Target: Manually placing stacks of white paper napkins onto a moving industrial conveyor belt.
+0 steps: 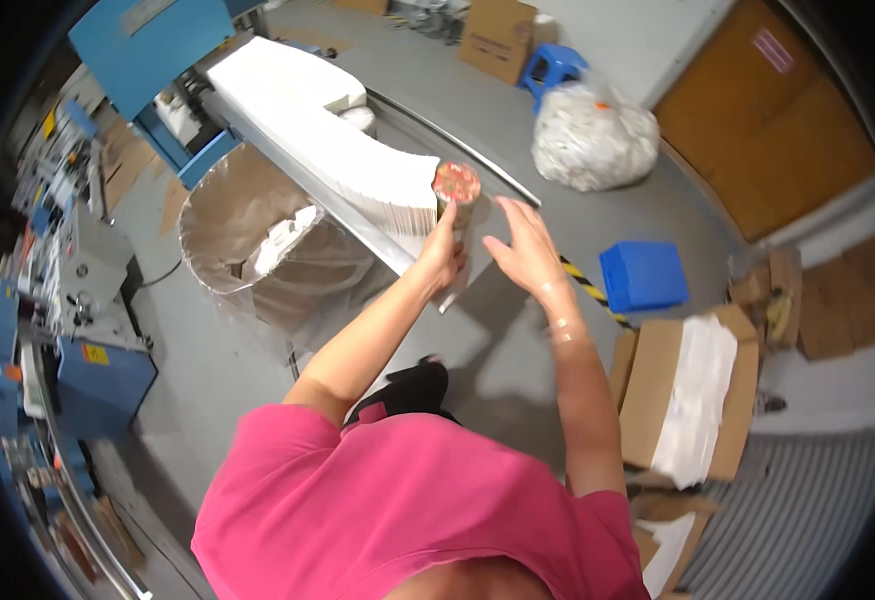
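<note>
A long row of thin white paper pieces (327, 125), packed edge to edge, lies on a metal chute (362, 238) ahead of me. At its near end stands a can-like cylinder (456, 183) with a red patterned round top. My left hand (444, 252) is closed round the lower part of this cylinder, thumb pointing up. Its fingers are partly hidden. To the right, my right hand (525, 245) is open, fingers apart and somewhat blurred, holding nothing, a short way from the cylinder.
Below the chute on the left stands a lined waste bin (227, 225). A blue machine (157, 50) adjoins the chute's far end. On the right are a blue box (644, 276), an open carton (652, 390) and a stuffed plastic bag (597, 140). A blue stool (554, 68) stands farther back.
</note>
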`<state>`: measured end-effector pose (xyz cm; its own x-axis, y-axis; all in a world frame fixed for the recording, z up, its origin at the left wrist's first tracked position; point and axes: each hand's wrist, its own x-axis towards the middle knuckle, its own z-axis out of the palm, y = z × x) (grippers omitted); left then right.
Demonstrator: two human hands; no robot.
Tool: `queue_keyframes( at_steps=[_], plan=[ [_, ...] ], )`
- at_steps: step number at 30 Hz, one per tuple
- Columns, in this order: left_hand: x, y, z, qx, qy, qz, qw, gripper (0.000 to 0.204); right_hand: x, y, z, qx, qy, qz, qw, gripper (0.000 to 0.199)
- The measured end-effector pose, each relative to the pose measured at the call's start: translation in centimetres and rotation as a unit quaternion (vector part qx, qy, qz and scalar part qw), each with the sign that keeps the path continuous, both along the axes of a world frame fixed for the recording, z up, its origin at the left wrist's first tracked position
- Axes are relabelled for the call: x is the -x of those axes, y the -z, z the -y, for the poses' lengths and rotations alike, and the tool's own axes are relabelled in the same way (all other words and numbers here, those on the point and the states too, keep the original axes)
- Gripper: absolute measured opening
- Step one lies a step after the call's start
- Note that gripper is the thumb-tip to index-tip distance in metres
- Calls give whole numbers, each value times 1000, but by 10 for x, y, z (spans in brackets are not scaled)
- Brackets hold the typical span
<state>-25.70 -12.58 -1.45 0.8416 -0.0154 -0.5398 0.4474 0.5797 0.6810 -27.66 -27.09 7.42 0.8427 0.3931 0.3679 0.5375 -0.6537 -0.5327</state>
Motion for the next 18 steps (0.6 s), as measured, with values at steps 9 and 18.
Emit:
queue_keyframes(
  at_steps=[9, 18],
  plan=[
    [11, -23, 5, 8, -319, -32, 947, 34, -137, 31, -57, 67, -267, -51, 960, 98],
    [-26, -10, 22, -67, -644, -2, 762, 46, -199, 26, -30, 65, -580, -26, 812, 76]
  ],
)
